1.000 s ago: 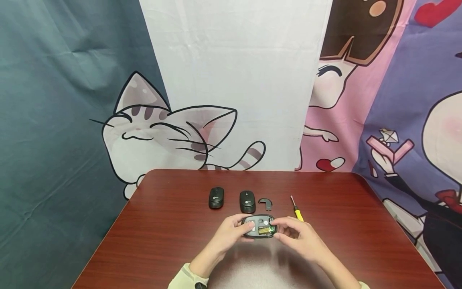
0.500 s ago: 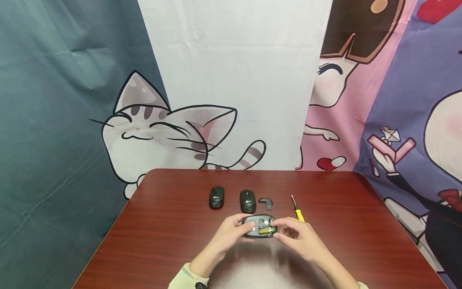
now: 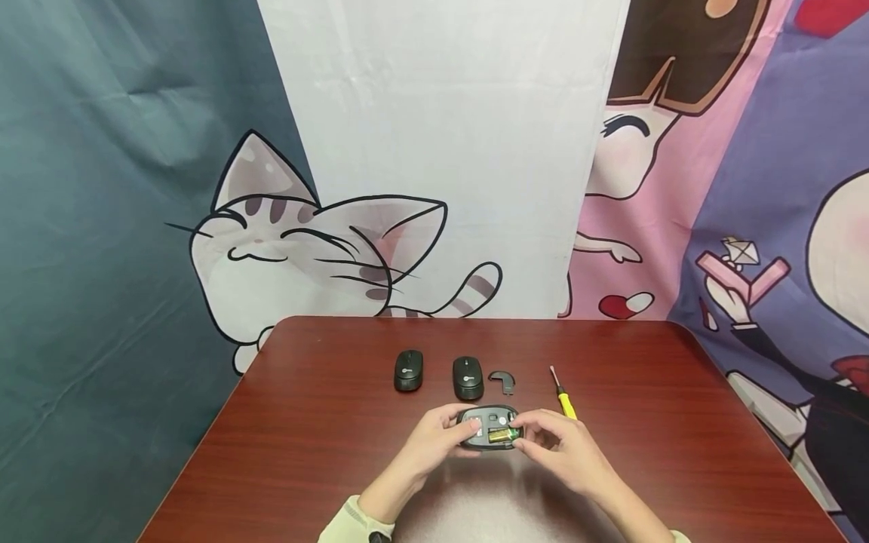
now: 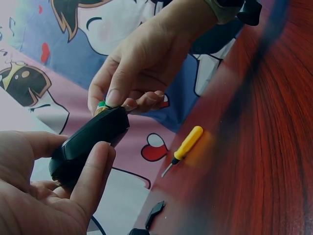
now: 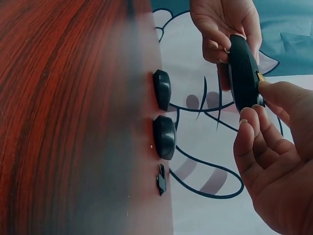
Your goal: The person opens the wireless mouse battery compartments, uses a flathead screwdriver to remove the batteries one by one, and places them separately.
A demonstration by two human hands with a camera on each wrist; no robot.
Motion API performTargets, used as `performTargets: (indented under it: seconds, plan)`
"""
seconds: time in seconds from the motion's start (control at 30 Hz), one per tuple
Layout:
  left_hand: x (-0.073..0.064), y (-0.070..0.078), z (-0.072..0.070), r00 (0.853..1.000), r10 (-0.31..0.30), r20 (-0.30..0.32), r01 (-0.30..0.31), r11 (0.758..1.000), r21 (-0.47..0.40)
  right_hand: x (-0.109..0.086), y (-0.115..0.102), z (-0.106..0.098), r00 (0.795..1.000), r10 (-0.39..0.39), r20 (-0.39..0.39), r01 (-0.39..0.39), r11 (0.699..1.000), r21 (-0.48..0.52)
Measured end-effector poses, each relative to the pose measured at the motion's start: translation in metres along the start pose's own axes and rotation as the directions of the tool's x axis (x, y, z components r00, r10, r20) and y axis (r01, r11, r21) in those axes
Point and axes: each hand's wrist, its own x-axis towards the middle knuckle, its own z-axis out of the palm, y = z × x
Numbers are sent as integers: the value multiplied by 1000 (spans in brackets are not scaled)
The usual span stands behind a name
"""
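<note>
Low in the centre of the head view, the upturned black mouse point(image 3: 490, 428) is held just above the table point(image 3: 305, 452) between both hands. The left hand point(image 3: 434, 437) grips its left end with curled fingers, while the right hand point(image 3: 560, 445) pinches at the battery point(image 3: 500, 435) on its right end.

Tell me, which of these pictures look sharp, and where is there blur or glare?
Head view: evenly lit and sharp, with a pale sheen on the table near the wrists. Left wrist view: the held mouse is fairly crisp, the tabletop smeared. Right wrist view: the two spare mice are sharp, the near wood blurred.
</note>
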Motion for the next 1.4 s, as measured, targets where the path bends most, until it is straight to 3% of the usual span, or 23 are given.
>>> performTargets:
  seconds: [0.33,0.73,1.4]
  plan:
    - [4,-3,-3,1000,-7,3,7,1000,-4,3,4,4,998,-58,-21,56,996,-75]
    - [9,-5,-3,999,-28,22,28,1000,-3,4,-1,-2,999,48,14,-46,992,-121]
    - [15,-12,-3,1000,-29,-8,29,999,-34,3,3,-17,999,40,9,-39,992,-117]
